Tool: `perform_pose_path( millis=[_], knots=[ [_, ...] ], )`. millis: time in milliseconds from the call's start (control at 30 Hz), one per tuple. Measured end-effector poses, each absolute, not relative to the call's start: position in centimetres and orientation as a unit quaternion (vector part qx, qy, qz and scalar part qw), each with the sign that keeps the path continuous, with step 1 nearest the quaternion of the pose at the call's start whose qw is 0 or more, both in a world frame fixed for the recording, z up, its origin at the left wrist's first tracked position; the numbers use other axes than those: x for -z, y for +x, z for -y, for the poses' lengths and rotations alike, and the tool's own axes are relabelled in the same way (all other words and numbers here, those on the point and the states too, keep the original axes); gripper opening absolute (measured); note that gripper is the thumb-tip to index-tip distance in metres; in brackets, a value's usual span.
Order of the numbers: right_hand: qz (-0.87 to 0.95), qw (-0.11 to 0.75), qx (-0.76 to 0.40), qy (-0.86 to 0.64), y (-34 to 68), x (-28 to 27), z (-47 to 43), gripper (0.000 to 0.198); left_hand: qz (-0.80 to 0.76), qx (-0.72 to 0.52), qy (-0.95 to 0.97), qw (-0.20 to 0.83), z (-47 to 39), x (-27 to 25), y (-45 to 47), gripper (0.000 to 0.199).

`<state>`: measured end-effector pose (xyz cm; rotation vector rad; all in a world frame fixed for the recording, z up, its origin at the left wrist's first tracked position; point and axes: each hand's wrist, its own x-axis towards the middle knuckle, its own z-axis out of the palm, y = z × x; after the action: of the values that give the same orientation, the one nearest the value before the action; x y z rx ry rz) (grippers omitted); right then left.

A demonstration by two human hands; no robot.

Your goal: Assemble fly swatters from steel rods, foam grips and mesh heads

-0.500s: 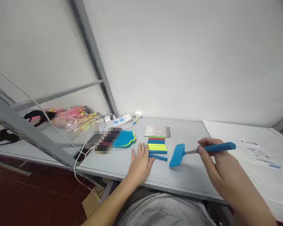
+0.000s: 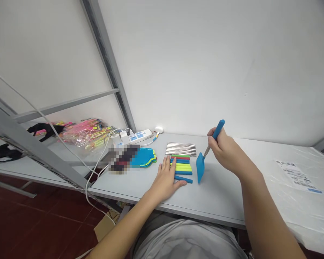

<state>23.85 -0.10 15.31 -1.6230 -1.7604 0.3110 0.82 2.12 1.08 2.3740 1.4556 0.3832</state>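
Observation:
My right hand (image 2: 223, 151) is closed around the blue handle of a small fly swatter (image 2: 200, 168). Its short metal shaft runs down to a flat blue head, which is tilted on edge with its lower tip at or close to the tabletop. My left hand (image 2: 166, 181) lies flat with fingers stretched over the left ends of a row of coloured handle tubes (image 2: 183, 168), green, red, blue and yellow. One blue tube (image 2: 184, 179) lies slightly apart, beside the left thumb. Behind the row are several thin metal rods (image 2: 180, 149), side by side.
Left of my left hand lies a stack of blue and yellow swatter heads (image 2: 143, 158), partly blurred out. A white power strip (image 2: 140, 136) with cables is behind it. Plastic-wrapped white sheeting (image 2: 291, 201) covers the right side. A metal frame post (image 2: 108, 61) rises at left, with bagged colourful items (image 2: 83, 135) beyond.
My right hand has moved left and turned the fly swatter from lying sideways to steeply upright, handle up. My left hand has shifted slightly and its fingers now reach further over the tubes.

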Motion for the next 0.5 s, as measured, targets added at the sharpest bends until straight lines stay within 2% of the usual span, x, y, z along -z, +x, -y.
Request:
perform_pose_path(
  millis=[100, 267, 500],
  knots=[
    [0.684, 0.364, -0.122, -0.620, 23.5, -14.9, -1.2, 0.020, -0.499, -0.143, 0.837, 0.176, -2.8, -1.1, 0.9, 0.108],
    [0.684, 0.388, -0.133, -0.603, 23.1, -14.1, -2.7, 0.017, -0.485, -0.146, 0.843, 0.181, -3.1, -1.0, 1.1, 0.107],
    [0.692, 0.429, -0.161, -0.557, 22.2, -13.2, -4.3, 0.011, -0.483, -0.155, 0.842, 0.182, -3.3, -1.2, 1.3, 0.094]
  ],
)
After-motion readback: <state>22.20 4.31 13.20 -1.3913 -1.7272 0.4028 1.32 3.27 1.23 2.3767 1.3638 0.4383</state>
